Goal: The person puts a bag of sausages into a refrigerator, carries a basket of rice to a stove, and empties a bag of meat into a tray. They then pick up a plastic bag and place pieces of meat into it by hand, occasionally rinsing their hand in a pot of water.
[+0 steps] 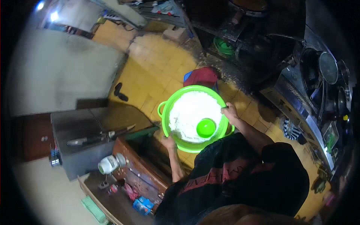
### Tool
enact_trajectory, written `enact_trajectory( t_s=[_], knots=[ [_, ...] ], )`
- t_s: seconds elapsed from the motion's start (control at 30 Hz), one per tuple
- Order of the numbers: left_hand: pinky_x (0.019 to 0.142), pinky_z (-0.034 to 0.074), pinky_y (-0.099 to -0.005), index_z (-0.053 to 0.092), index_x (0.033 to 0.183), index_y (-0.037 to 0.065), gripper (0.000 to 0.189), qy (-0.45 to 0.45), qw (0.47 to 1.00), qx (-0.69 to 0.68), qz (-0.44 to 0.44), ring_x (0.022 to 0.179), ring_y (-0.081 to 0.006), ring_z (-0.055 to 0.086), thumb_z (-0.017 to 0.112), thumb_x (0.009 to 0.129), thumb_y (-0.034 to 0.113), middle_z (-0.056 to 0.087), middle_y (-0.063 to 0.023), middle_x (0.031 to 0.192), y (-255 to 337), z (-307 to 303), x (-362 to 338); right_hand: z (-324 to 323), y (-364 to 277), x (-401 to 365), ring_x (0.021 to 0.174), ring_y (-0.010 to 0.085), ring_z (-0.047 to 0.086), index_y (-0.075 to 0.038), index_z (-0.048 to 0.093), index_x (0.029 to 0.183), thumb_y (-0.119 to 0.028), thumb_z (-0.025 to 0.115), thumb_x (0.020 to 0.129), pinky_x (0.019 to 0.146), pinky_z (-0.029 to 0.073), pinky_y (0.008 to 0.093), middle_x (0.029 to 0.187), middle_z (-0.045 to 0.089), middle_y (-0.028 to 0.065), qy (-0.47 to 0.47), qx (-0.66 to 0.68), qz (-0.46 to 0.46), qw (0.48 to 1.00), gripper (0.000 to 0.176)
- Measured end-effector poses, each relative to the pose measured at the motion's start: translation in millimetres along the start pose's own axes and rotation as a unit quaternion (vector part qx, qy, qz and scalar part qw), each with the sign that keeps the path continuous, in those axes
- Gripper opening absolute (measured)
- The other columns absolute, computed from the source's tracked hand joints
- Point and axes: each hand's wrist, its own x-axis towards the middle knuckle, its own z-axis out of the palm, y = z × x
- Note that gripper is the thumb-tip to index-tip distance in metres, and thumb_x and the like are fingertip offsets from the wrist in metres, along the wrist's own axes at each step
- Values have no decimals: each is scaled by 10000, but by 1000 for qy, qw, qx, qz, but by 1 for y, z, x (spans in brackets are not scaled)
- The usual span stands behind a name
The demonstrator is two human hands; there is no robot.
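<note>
A wide bright green plastic basin [179, 144] with loop handles is held in front of my body. White stuff [193, 108], powdery or grainy, fills much of it; glare hides its texture. A small green bowl [206, 128] sits in the white stuff toward the near right side. My left hand [168, 142] grips the basin's near left rim, its fingertips partly hidden. On the right rim, my right hand [230, 112] is closed with the thumb over the edge.
Beyond the basin is a stool with a dark red cover [202, 77]. A brown wooden cabinet [138, 161] stands close at left, near a grey cabinet [71, 131]. Blackened cooking equipment [247, 37] is at the upper right. Dark sandals [120, 93] lie on the yellow tiled floor [150, 71].
</note>
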Motion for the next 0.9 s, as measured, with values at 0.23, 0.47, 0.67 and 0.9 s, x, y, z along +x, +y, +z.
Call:
enact_trajectory(
  t_s=[0.23, 0.47, 0.67, 0.9],
  knots=[
    [564, 439, -304, 595, 879, -49, 102, -106, 984, -134, -50, 641, -138, 532, 629, 795, -1, 596, -61, 748, -18, 128, 154, 16, -46, 125, 851, 288, 635, -12, 627, 1009, -201, 670, 699, 741, 493, 404, 918, 644, 184, 118, -241, -86, 959, 366],
    [648, 438, -306, 596, 1012, -11, 187, -248, 966, -72, -16, 722, -152, 541, 622, 829, 16, 606, -39, 848, -43, 198, 235, 10, -8, 252, 1120, 354, 543, -51, 472, 1282, -323, 732, 683, 939, 451, 420, 1231, 536, 226, 74, -379, -91, 918, 708],
    [666, 472, -340, 552, 1145, 11, 320, -235, 969, -53, -48, 829, -181, 550, 613, 849, 118, 588, -65, 1009, -71, 202, 230, -6, -27, 161, 1032, 335, 589, -63, 417, 1322, -312, 732, 694, 885, 473, 415, 1191, 576, 191, 25, -320, -25, 947, 746],
    [664, 516, -363, 520, 1172, 20, 336, -327, 897, 91, 284, 901, -220, 569, 568, 865, 147, 560, -103, 1100, -135, 231, 197, -129, 101, -1, 988, 348, 597, -59, 543, 1144, -290, 630, 772, 849, 473, 437, 1100, 607, 184, 59, -391, -10, 919, 447]
  ],
)
